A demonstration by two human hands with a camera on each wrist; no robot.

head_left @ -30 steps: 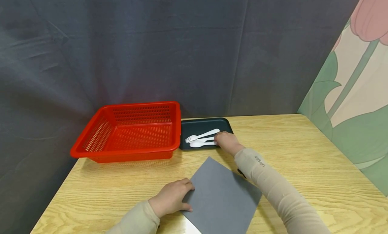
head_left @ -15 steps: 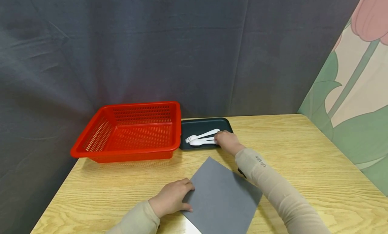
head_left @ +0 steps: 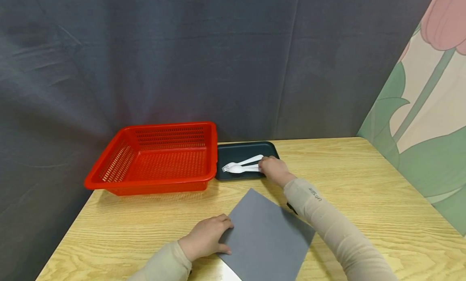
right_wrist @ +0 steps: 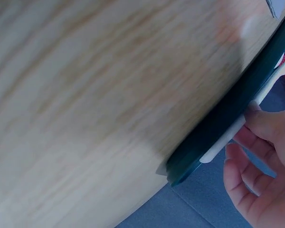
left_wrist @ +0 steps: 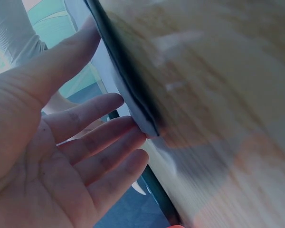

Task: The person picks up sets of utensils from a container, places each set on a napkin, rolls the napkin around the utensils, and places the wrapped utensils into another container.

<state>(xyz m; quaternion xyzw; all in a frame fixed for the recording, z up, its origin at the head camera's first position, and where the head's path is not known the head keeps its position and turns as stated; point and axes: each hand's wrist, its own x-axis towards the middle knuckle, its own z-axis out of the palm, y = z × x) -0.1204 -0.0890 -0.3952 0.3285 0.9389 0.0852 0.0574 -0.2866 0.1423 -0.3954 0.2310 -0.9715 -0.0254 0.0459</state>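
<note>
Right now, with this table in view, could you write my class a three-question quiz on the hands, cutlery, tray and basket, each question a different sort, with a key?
1. True or false: the fork lies in the dark tray.

2. Choose one: the left hand touches
A) the spoon
B) the gray sheet
C) the curtain

3. Fill in: seen from the person's side, the red basket stands to the ___ of the dark tray.

Key: 1. True. 2. B. 3. left.

1 ea. bskt (head_left: 154,188), tray (head_left: 233,153), sheet (head_left: 267,236); 3 utens. (head_left: 236,169), 2 hands (head_left: 205,237).
</note>
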